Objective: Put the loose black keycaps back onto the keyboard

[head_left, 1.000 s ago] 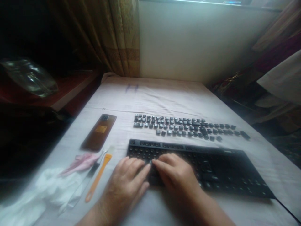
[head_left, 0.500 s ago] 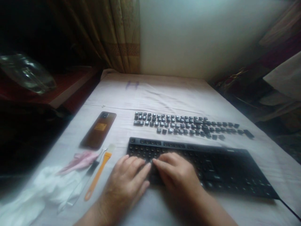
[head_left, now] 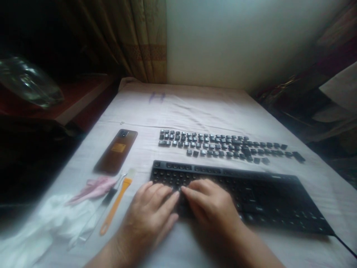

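"What lies in front of the person?"

"A long, flat, black plastic keyboard [head_left: 276, 197] on a pale, wrinkled cloth [head_left: 134, 115]. A thin black cable [head_left: 346, 245] runs from its near right corner."

"And the hands?"

"Both are over the keyboard's left half. The left hand [head_left: 153, 210] is palm down, its fingers close together and its thumb slightly apart. The right hand [head_left: 210, 201] is curled, its fingers bent inward. The two index fingertips nearly meet over one spot among the keys. I cannot tell whether either hand pinches anything there."

"Why hold them so?"

"Perhaps so both can work at one key, the left also steadying the board."

"What is beyond it?"

"Small, square-topped black plastic keycaps [head_left: 205, 140] in long, slightly uneven rows, just past the keyboard and apart from it. The rows look deliberate, probably to keep the pieces in order."

"Anything to the left?"

"A shiny brown phone [head_left: 117, 152], back upward, with a small amber label. Nearer are a crumpled pink cloth [head_left: 93, 190], a slim orange-handled brush [head_left: 115, 206] and a rumpled white cloth [head_left: 60, 221], seemingly set aside within the left hand's reach."
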A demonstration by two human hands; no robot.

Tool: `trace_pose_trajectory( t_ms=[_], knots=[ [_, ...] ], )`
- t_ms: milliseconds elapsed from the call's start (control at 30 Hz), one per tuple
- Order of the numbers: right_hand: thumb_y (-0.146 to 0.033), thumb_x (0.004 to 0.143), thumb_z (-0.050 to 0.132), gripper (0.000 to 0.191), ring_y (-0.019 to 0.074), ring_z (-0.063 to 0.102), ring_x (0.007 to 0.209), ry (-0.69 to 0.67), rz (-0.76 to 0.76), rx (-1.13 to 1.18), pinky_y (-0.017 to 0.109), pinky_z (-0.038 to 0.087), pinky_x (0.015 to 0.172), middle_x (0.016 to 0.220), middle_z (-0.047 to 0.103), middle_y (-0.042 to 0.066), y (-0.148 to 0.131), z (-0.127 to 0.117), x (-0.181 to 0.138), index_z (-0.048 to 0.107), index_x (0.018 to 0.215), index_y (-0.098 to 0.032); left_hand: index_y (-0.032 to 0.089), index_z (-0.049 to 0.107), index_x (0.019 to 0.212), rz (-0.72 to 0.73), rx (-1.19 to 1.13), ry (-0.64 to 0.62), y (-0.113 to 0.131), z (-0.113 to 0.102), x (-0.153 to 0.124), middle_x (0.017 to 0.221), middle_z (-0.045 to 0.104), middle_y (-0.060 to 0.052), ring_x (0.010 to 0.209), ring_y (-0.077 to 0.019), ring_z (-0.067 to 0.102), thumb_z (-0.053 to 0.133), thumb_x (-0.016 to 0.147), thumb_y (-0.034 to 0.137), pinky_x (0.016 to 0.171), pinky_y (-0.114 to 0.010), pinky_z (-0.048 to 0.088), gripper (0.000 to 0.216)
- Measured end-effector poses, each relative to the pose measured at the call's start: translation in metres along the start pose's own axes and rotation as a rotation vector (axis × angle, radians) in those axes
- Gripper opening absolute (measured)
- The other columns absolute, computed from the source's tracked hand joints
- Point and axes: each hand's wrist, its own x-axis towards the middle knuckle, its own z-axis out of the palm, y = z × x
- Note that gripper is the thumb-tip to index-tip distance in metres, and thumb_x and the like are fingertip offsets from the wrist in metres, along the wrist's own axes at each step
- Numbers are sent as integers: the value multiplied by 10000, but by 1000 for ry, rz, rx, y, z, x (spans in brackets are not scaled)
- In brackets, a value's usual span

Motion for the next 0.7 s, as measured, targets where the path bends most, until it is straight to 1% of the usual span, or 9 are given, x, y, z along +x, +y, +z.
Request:
trace_pose_trajectory(
  t_ms=[167,333,533,700],
  knots=[
    [-119,924,485,245,161,611,692,-13,4,-6,270,511,629,832,710,72,0,0,0,713,987,-179,158,665,1166,-6,-2,4,2,1,1,1109,665,-73,1088,-219,562,469,992,260,1084,-392,338,281],
    [-102,915,494,232,159,607,678,10,-19,-12,265,496,620,829,707,72,-1,0,0,709,979,-166,169,675,1147,-47,-18,29,3,4,1,1085,682,-65,1082,-214,574,499,986,286,1093,-398,336,266],
    [-99,917,491,229,169,603,674,16,-53,-29,280,493,617,837,716,77,-4,0,2,706,980,-147,164,681,1150,-50,-28,20,4,6,0,1098,687,-67,1095,-221,573,487,997,298,1110,-403,309,281],
    [-89,908,502,218,187,617,724,1,-55,-9,299,517,657,857,730,77,-3,1,2,702,981,-134,173,686,1140,-48,-21,39,3,7,-1,1091,692,-61,1079,-218,579,482,999,300,1106,-402,310,279]
  ],
)
